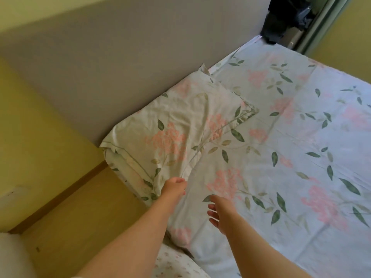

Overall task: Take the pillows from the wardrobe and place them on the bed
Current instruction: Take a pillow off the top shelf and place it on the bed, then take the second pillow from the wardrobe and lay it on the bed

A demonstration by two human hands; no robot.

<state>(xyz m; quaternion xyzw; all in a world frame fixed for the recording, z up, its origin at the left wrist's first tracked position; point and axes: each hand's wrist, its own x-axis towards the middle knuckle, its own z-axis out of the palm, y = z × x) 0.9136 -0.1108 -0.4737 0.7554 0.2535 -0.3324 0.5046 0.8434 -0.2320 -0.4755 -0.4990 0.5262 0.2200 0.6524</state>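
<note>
Two bare forearms are extended forward from the lower edge of the view. The left hand [174, 185] is curled closed, pinching the near corner of the pillow [176, 125]. The right hand [217, 213] is held open, fingers spread, just right of that corner.

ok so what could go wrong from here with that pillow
The floral pillow sits at the very corner of the bed, its near end overhanging the edge toward the floor. The left hand pinches only the pillowcase corner, so a tug may shift the case rather than the pillow, or drag it off the edge. The right hand is open and off the fabric, giving no support.
</note>
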